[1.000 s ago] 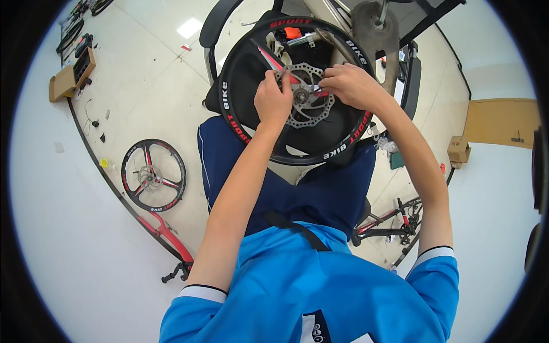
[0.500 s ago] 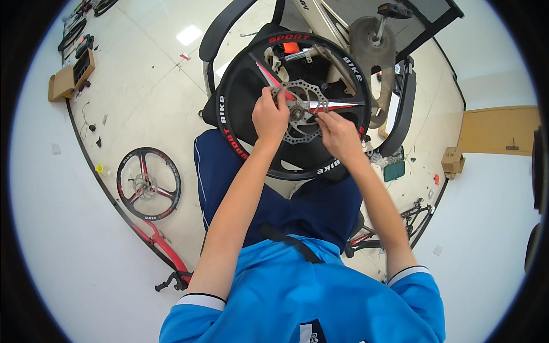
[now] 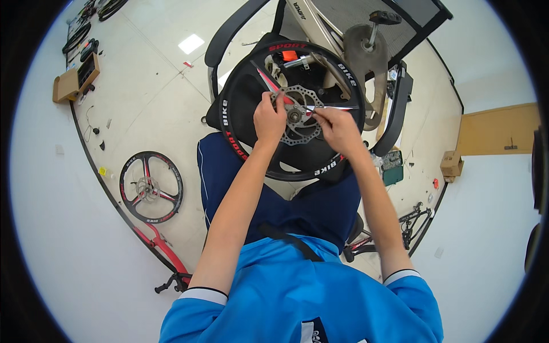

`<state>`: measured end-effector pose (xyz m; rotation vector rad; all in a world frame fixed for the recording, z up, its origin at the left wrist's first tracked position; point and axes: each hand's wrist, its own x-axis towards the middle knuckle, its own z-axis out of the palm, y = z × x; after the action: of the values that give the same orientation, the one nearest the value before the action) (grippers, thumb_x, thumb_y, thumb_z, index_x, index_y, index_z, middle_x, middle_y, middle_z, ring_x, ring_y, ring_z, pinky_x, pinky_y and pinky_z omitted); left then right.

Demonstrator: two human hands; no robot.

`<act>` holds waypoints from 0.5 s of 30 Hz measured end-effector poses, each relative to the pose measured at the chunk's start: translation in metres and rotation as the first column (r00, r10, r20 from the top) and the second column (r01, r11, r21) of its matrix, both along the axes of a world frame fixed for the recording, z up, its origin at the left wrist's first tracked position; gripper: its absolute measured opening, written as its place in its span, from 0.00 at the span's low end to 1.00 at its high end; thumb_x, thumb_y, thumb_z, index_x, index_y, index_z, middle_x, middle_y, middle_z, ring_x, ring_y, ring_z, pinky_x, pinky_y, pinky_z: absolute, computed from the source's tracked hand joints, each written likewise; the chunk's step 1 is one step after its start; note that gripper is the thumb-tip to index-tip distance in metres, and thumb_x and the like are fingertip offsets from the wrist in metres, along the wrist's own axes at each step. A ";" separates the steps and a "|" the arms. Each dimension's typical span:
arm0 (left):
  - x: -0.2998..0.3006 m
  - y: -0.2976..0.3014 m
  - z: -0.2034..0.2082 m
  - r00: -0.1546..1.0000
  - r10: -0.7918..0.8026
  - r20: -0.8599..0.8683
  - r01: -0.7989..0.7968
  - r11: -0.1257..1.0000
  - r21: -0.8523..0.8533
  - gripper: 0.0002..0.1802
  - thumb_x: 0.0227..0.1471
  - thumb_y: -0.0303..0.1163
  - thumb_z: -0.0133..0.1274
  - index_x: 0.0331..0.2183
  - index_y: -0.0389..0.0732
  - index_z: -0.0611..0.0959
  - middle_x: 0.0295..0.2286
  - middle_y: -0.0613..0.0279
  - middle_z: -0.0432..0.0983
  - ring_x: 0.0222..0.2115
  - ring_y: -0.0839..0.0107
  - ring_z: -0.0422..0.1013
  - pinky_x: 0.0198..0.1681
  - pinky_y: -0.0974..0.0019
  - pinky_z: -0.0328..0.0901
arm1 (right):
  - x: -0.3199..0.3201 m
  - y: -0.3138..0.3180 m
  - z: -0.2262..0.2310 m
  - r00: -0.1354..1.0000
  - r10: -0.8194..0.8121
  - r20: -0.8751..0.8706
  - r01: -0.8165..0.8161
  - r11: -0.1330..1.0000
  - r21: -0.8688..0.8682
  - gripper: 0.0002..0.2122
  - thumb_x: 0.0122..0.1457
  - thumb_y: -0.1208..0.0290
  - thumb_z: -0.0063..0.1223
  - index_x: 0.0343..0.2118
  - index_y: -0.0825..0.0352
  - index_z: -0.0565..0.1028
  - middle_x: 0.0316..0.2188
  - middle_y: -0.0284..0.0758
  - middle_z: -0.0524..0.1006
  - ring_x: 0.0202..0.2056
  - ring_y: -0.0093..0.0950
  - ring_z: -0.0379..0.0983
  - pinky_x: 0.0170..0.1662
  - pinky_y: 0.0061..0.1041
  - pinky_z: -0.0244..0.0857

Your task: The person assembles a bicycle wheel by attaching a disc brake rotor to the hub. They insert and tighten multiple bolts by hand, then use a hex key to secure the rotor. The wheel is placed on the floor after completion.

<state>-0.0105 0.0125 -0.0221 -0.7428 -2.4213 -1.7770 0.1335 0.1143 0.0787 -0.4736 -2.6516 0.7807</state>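
Observation:
A black bicycle wheel (image 3: 237, 128) with red and white three-spoke trim lies flat over my knees and the chair seat. A silver brake disc (image 3: 301, 137) sits at its middle, round the hub (image 3: 294, 116). My left hand (image 3: 269, 120) is closed on the disc's left edge, thumb and fingers pinched together. On the other side of the hub, my right hand (image 3: 337, 128) pinches a thin dark rod-like tool, its tip near the disc's inner part. The exact kind of tool is too small to make out.
Beyond the wheel stand a mesh-backed chair (image 3: 394, 23) and a beige bike frame (image 3: 311, 23) with crank and pedal. At left on the floor lie a second wheel (image 3: 127, 200), a red frame (image 3: 171, 254) and an open cardboard box (image 3: 66, 87). A dark frame (image 3: 409, 226) lies right.
The wheel has shifted slightly left and down in view. My right hand has moved slightly with its tool, still beside the hub. The left hand keeps its pinch on the disc.

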 end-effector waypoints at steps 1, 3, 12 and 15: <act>0.001 0.002 -0.001 1.000 -0.004 -0.025 0.004 1.000 0.010 0.19 0.63 0.42 0.54 0.35 0.33 0.77 0.24 0.42 0.78 0.27 0.43 0.76 0.30 0.49 0.67 | -0.004 0.010 0.011 0.995 0.060 0.075 -0.067 0.993 0.101 0.08 0.59 0.71 0.57 0.38 0.68 0.82 0.29 0.43 0.78 0.36 0.44 0.77 0.39 0.38 0.70; 0.000 0.002 -0.002 1.000 -0.002 -0.018 0.002 1.000 -0.001 0.18 0.63 0.42 0.54 0.35 0.33 0.77 0.24 0.42 0.78 0.27 0.43 0.76 0.30 0.49 0.67 | -0.015 0.027 0.011 0.971 0.156 0.182 -0.181 0.975 0.132 0.09 0.59 0.70 0.56 0.39 0.67 0.82 0.34 0.41 0.80 0.38 0.43 0.78 0.41 0.39 0.71; 0.001 -0.001 -0.003 0.999 -0.041 0.023 0.041 0.999 0.002 0.17 0.62 0.42 0.54 0.37 0.35 0.77 0.27 0.43 0.78 0.30 0.42 0.76 0.32 0.47 0.68 | -0.035 0.049 0.016 0.890 0.313 0.331 -0.379 0.912 0.157 0.10 0.56 0.73 0.55 0.40 0.67 0.82 0.38 0.41 0.82 0.41 0.42 0.78 0.46 0.37 0.72; 0.001 -0.002 -0.002 0.998 -0.049 0.034 0.049 0.999 0.003 0.17 0.62 0.41 0.54 0.37 0.35 0.77 0.27 0.43 0.78 0.30 0.43 0.76 0.32 0.47 0.68 | -0.042 0.051 0.024 0.857 0.344 0.385 -0.423 0.895 0.143 0.10 0.57 0.71 0.56 0.40 0.68 0.82 0.37 0.41 0.82 0.41 0.42 0.78 0.45 0.38 0.72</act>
<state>-0.0091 0.0104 -0.0238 -0.7849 -2.4434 -1.8238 0.0910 0.1655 0.1024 -0.0088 -3.1814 0.5246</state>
